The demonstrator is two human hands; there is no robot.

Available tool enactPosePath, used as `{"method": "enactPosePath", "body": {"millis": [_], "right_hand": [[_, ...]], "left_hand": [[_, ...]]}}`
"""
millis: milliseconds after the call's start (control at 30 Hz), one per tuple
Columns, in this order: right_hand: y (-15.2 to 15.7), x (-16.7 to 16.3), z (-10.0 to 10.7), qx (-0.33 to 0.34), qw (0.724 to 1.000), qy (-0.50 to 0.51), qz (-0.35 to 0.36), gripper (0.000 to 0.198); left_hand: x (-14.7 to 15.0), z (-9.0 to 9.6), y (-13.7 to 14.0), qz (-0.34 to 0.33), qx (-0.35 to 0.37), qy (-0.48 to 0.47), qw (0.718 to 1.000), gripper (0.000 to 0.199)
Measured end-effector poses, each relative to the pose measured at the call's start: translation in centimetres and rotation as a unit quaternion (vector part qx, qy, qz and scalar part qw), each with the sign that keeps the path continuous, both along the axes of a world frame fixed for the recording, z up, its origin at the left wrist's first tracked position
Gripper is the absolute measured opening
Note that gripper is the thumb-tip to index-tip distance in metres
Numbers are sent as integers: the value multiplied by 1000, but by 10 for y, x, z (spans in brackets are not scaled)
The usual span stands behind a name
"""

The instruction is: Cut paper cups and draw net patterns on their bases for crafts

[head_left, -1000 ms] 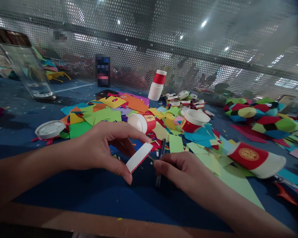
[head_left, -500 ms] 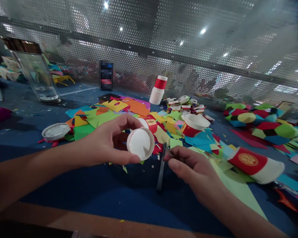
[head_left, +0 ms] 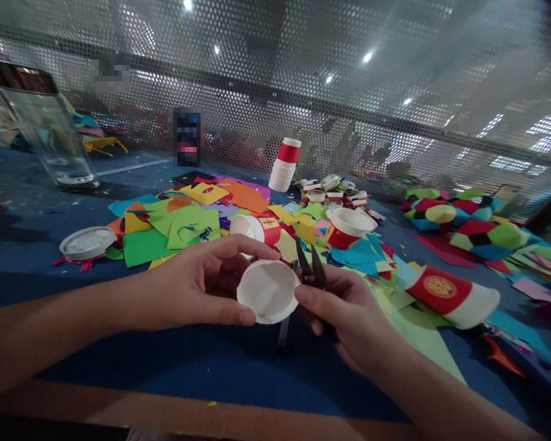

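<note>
Between the thumb and fingers of my left hand [head_left: 179, 291] is a shallow, round white paper cup bottom [head_left: 270, 294], its hollow side facing me. My right hand [head_left: 349, 312] is closed around scissors [head_left: 313, 269], whose two dark blades point up and stand slightly apart. My right thumb touches the right rim of the cup bottom. Behind my left fingers lies a red and white paper cup [head_left: 269, 228] on its side. A thin grey stick-like object [head_left: 283, 334] shows on the table below, partly covered by the cup bottom.
Coloured paper scraps [head_left: 165, 223] spread over the blue table [head_left: 174, 373]. A stack of paper cups [head_left: 283, 165] stands behind. Another cup [head_left: 346, 236] sits right of centre; a flattened one [head_left: 452, 297] lies farther right near an orange-handled tool [head_left: 505, 355]. A glass bottle [head_left: 57, 141] stands left.
The cup bottom has tilted so more of its hollow shows, and it sits slightly lower. My right hand has come up to its rim, scissor blades now upright. The view has shifted slightly right.
</note>
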State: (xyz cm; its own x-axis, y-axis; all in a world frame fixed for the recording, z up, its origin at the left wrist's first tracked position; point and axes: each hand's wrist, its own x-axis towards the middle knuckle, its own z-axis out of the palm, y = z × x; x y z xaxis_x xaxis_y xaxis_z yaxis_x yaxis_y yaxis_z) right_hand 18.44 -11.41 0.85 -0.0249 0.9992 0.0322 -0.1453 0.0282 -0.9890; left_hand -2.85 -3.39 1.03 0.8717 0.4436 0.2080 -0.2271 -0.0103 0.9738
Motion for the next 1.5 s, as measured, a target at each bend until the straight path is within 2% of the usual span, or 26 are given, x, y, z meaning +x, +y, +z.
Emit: {"method": "enactPosePath", "body": {"millis": [133,267,400,600,767,1067,1167,1300,1500], "right_hand": [[-1,4,-3,-15,999,36,38,20],[-1,7,-3,-50,996,46,58,28],[-1,7,0,-76,993,51,74,31],[-3,6,1,-67,997,30,34,31],[-2,3,2,-59,998,0,5,31],[-1,-2,1,-59,994,-75,-61,28],[-3,1,1,-66,994,-74,-45,33],[-5,6,-1,-73,993,-87,-15,42],[-4,4,-3,-79,990,-119,-16,42]], "left_hand": [[-1,1,2,-46,-56,-9,997,52],[-2,2,4,-54,-77,-7,995,55],[-1,1,4,-42,-82,12,996,52],[-3,0,9,-14,-67,13,998,57],[-7,6,12,44,-91,38,994,41],[-1,6,-1,80,-28,88,992,29],[-2,7,1,86,-23,88,992,27],[-5,8,9,57,-29,92,994,28],[-6,8,18,38,10,108,993,30]]}}
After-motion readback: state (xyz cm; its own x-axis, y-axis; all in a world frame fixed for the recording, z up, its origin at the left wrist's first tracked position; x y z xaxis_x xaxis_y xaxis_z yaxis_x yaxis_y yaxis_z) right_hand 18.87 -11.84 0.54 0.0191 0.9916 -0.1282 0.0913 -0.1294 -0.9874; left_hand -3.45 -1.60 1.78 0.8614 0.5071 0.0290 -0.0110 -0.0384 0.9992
